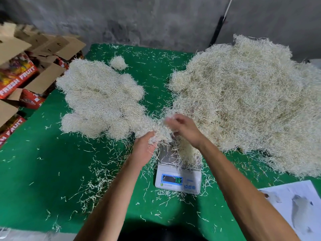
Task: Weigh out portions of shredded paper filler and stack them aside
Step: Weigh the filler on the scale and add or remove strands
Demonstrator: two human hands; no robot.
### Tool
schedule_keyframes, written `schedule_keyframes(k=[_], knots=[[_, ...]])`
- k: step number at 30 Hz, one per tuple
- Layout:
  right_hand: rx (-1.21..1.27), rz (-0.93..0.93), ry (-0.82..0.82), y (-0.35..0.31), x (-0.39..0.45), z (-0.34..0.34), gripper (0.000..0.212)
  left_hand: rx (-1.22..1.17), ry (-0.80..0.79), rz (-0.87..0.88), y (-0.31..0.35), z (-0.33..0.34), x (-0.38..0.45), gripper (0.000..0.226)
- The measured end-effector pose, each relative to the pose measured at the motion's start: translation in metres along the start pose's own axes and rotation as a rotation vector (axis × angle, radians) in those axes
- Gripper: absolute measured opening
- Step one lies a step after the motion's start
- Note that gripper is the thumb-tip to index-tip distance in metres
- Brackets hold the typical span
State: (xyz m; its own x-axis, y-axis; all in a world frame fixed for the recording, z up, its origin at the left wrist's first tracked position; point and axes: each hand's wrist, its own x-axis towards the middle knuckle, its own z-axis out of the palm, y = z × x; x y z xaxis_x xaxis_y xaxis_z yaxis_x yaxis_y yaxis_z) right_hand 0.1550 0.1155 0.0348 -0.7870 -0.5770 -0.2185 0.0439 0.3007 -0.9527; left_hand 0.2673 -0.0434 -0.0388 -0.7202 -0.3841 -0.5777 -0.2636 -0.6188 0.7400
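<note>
Two bare forearms enter from the bottom edge, one from about 7 o'clock and one from about 5 o'clock, and run toward the centre. No sleeve, cuff or glove covers either of them as far as the frame shows. The left hand is bare, with no ring, watch or band visible on it or at its wrist. The right hand is likewise bare, its wrist unadorned; its fingers are blurred, so nails and small details cannot be made out. At 6 o'clock, between the two forearms, a dark rounded shape shows at the very bottom edge; what garment it is cannot be told.
</note>
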Motion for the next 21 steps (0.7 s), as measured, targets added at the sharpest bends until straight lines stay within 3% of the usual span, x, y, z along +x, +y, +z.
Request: schedule_keyframes(k=[2, 4, 7, 8, 10, 12, 14, 17, 19, 21], knots=[[-0.177, 0.01, -0.032, 0.0, 0.001, 0.009, 0.073, -0.019, -0.087, 0.023, 0.008, 0.015, -0.013, 0.071], [-0.261, 0.027, -0.01, 0.002, 0.007, 0.007, 0.062, -0.02, -0.089, 0.051, 0.017, 0.019, -0.012, 0.108], [-0.34, 0.022, -0.007, 0.0, 0.012, -0.012, 0.035, -0.022, -0.185, 0.084, 0.022, 0.012, -0.015, 0.128], [-0.374, 0.009, 0.037, -0.004, 0.012, -0.02, 0.027, -0.017, -0.199, 0.088, 0.02, 0.008, -0.014, 0.127], [-0.478, -0.03, 0.166, -0.007, 0.017, -0.034, 0.031, -0.029, -0.258, 0.13, 0.02, 0.002, -0.014, 0.11], [-0.557, -0.05, 0.27, -0.008, 0.019, -0.043, 0.037, -0.024, -0.273, 0.148, 0.019, 0.001, -0.012, 0.068], [-0.557, -0.077, 0.358, -0.008, 0.019, -0.047, 0.038, 0.155, -0.186, 0.236, 0.015, -0.002, -0.011, 0.041], [-0.554, -0.117, 0.497, -0.01, 0.019, -0.057, 0.014, 0.687, -0.035, 0.413, 0.01, -0.02, -0.014, 0.041], [-0.519, -0.097, 0.604, -0.013, 0.023, -0.074, 0.013, 1.018, 0.088, 0.54, 0.003, -0.042, -0.009, 0.048], [-0.519, -0.085, 0.7, -0.017, 0.023, -0.093, 0.021, 1.098, 0.177, 0.523, -0.004, -0.062, -0.002, 0.05]])
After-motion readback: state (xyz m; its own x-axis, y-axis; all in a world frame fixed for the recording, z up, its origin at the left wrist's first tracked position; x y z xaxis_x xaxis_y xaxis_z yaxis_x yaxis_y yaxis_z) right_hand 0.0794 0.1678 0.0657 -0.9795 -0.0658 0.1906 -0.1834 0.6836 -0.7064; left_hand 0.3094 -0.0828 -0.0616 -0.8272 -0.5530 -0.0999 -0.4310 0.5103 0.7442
